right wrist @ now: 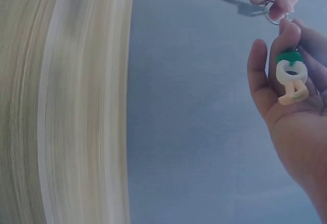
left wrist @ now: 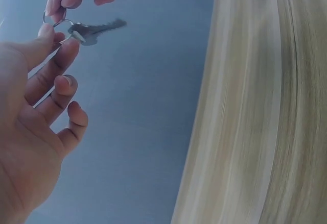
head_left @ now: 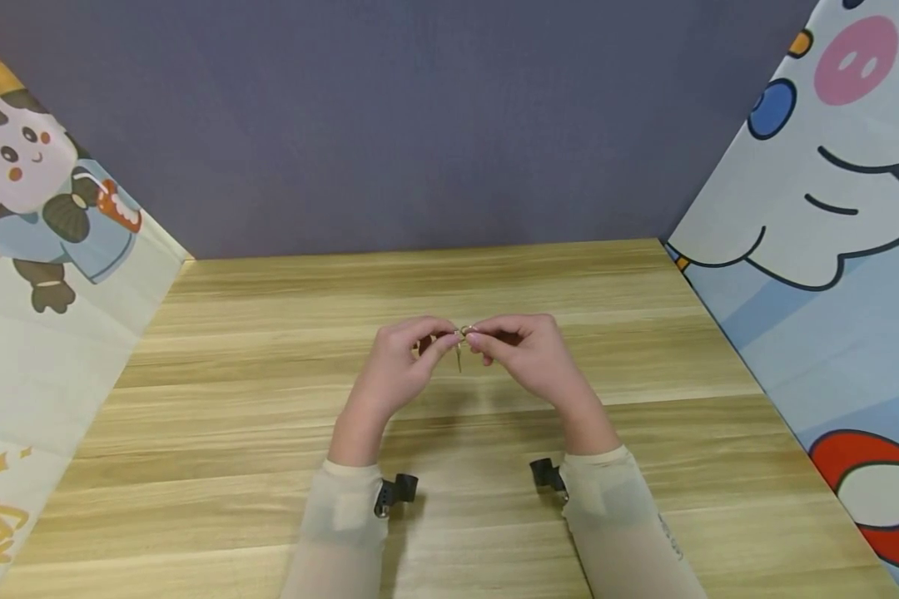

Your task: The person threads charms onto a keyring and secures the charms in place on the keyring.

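Observation:
Over the middle of the table, my left hand [head_left: 400,366] and right hand [head_left: 532,353] meet fingertip to fingertip. Between left thumb and forefinger I pinch a thin metal key ring [right wrist: 272,16]. A silver key [left wrist: 97,31] hangs from that ring, its toothed blade pointing away from the palm. My right thumb and fingers pinch the ring end of a keychain. Its small figure charm [right wrist: 292,76], green and white with pale legs, dangles against the right palm. The rings overlap at the fingertips; whether they are linked I cannot tell.
A wood-grain table [head_left: 255,433] lies beneath both hands. Behind it stands a plain grey-blue wall [head_left: 419,125]. Cartoon-printed panels rise along the left [head_left: 60,349] and right [head_left: 779,266] sides. Black wrist mounts [head_left: 397,492] sit on the sleeves.

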`<state>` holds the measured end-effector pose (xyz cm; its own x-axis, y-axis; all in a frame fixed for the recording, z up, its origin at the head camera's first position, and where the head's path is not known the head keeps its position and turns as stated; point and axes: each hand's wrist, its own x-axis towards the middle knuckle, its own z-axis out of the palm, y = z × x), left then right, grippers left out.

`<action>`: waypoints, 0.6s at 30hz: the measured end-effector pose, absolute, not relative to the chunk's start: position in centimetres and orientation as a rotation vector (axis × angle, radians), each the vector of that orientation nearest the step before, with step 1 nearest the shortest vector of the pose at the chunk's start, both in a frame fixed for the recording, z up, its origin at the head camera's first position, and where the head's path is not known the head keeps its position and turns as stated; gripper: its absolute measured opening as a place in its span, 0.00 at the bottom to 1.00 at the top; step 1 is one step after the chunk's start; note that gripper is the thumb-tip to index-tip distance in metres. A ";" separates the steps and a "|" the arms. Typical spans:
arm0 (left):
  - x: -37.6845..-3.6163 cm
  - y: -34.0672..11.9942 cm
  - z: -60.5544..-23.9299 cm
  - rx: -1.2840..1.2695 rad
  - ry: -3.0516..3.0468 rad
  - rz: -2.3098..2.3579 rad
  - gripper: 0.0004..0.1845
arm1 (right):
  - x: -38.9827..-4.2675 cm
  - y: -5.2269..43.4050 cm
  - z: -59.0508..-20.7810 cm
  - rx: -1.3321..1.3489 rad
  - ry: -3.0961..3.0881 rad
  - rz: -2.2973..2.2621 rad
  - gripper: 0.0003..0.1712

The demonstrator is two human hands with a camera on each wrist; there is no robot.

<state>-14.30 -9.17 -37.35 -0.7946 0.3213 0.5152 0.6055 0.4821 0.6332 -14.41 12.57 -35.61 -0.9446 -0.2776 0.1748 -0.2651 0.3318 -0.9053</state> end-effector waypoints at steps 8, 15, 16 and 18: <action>-14.1 -9.4 -37.3 -0.778 -2.408 -1.200 0.05 | -14.3 12.4 -35.5 -0.552 2.589 -1.693 0.09; -14.1 -9.4 -37.1 -0.784 -2.396 -1.208 0.05 | -14.4 12.3 -35.6 -0.560 2.604 -1.709 0.08; -14.1 -9.4 -37.1 -0.784 -2.393 -1.210 0.05 | -14.4 12.3 -35.6 -0.560 2.603 -1.713 0.08; -14.1 -9.4 -37.1 -0.782 -2.387 -1.217 0.05 | -14.4 12.3 -35.7 -0.562 2.598 -1.721 0.08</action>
<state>-14.07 -9.43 -37.08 -0.7869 0.3149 0.5307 0.6145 0.4792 0.6267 -14.39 12.28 -35.67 -0.9368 -0.2774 0.2134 -0.3047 0.3465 -0.8872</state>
